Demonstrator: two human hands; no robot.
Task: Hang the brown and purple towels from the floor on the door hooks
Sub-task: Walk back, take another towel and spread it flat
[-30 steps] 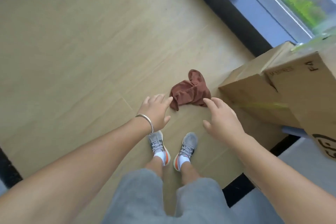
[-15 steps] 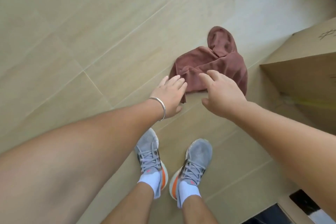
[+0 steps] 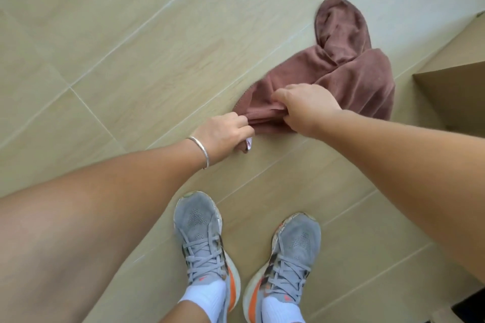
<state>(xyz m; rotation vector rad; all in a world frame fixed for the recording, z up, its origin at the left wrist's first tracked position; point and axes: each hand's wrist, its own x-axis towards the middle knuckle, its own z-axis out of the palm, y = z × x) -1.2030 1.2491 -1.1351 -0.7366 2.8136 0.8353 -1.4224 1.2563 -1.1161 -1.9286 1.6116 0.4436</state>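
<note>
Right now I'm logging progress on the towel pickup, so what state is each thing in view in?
brown towel: crumpled on the floor, near edge bunched up between both hands.
left hand: pinches the towel's near corner.
right hand: grips the bunched edge.
cardboard box: on the floor beside the towel; whether they touch is unclear.
Purple towel: not in view.

one brown towel (image 3: 349, 78), two hands (both gripping it), two grey shoes, one cardboard box (image 3: 454, 73), one bracelet (image 3: 200, 147)
</note>
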